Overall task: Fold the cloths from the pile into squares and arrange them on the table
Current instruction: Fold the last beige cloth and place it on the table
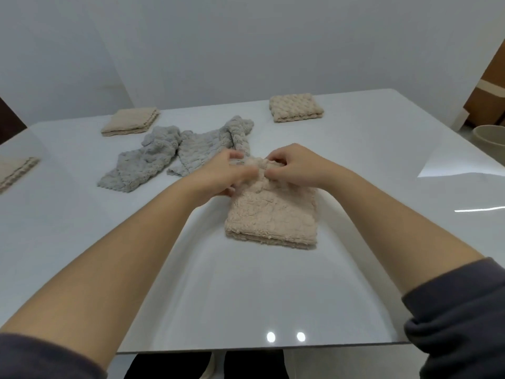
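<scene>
- Two hands pinch the bunched far edge of a beige cloth [273, 214] lying half-folded at the middle of the tabletop [82, 242]. The fingers of the left hand [218, 173] and right hand [296, 166] are curled into the fluff, knuckles nearly touching.
- Risk at left: the left hand works just beside the unfolded grey cloths [164, 157], and a pull that way could snag a grey corner and drag it along.
- Risk at centre: the layers look thick and springy, so an uneven release may let the fold spring open or land skewed, giving an oblong rather than a square.
- Risk at right: the glossy tabletop seems slick, and the bundle could slide when pressed.
- Count, left to right:
  - three finished beige ones: a left-edge square [16, 170], a far-left square [131, 121] and a far-right square [296, 108]
  - apparently two grey cloths, too tangled to be sure
  - one beige cloth in hand
  - one bowl [492, 138] beyond the tabletop
</scene>
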